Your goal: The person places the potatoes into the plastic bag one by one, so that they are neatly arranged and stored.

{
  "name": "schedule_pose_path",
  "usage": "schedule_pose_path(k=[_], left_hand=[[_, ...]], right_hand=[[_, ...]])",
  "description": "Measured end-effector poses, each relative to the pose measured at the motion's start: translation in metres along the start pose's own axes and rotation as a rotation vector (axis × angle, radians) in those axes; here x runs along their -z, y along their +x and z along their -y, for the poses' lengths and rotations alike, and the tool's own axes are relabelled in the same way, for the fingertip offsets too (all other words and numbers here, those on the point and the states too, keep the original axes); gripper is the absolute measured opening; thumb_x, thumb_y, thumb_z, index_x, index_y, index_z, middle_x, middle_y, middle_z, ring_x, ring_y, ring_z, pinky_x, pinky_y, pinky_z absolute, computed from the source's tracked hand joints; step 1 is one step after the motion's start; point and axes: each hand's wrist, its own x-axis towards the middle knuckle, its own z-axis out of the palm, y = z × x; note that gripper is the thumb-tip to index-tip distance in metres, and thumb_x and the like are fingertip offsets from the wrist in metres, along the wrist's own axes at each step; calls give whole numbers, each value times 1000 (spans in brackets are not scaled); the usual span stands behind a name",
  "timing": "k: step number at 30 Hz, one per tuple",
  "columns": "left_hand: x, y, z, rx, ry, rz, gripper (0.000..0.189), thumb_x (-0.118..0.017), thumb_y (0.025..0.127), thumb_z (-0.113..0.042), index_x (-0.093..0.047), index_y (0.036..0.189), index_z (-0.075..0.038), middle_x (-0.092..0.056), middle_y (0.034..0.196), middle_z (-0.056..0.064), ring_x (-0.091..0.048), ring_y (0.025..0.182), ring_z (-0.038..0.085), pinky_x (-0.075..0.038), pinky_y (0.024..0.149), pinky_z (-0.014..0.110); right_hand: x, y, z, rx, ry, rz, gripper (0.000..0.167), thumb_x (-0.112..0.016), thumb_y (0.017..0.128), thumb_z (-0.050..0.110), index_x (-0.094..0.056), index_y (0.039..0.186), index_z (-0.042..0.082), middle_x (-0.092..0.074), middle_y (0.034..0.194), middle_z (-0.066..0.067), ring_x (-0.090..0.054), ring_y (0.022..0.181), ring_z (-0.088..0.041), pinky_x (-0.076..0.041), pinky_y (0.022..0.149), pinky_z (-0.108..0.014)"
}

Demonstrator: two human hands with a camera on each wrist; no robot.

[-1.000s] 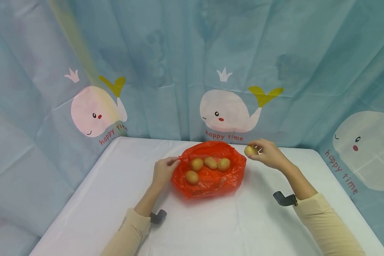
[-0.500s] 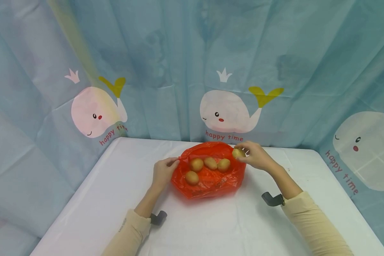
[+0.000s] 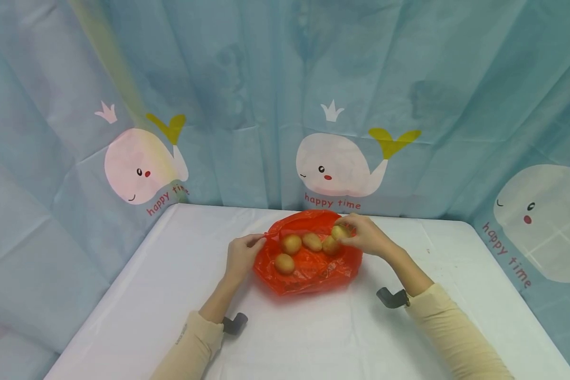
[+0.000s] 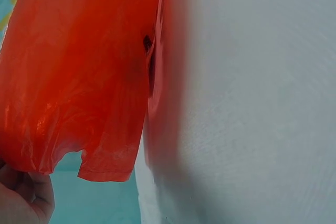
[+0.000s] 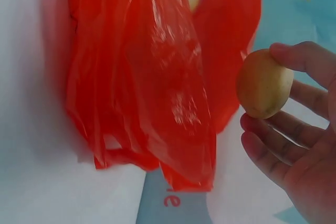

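Note:
A red plastic bag (image 3: pixel 313 279) lies with its mouth spread wide, several potatoes (image 3: pixel 284 264) inside. My left hand (image 3: pixel 241 257) pinches the bag's left edge between thumb and fingers. In the left wrist view, only part of that hand (image 4: pixel 23 196) shows, at the bag's lower corner. My right hand (image 3: pixel 368 236) holds one more potato (image 3: pixel 340 233) over the right side of the bag's opening, overlapping a potato that lies within. Thumb and fingertips grip this potato (image 5: pixel 264 83) in the right wrist view, its skin yellowish and smooth.
The bag rests on a white-covered table (image 3: pixel 294 338), near its back edge. Behind hangs a blue curtain (image 3: pixel 247 105) printed with whales. Each wrist carries a dark camera mount (image 3: pixel 392 298).
My right hand has brought its potato leftward from outside the bag to above the opening. My left hand stays at the bag's edge, and the potatoes inside have not moved.

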Motion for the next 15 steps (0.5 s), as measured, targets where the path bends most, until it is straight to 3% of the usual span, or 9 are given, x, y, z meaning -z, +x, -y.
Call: schedule_pose_path(k=[8, 15], left_hand=[[-1, 0, 0, -3, 17, -2, 24, -65, 94, -23, -74, 108, -6, -75, 105, 9, -70, 101, 25, -57, 92, 40], [1, 0, -1, -4, 12, 0, 24, -65, 94, -22, -74, 108, -6, -75, 105, 10, -70, 102, 26, -57, 92, 41]], right_hand=[[-15, 7, 3, -30, 6, 48, 37, -72, 84, 13, -65, 120, 7, -64, 113, -10, -57, 102, -25, -55, 91, -44], [-26, 13, 9, 12, 7, 70, 38, -74, 84, 15, -66, 120, 6, -66, 116, -10, -58, 105, -26, -54, 92, -46]])
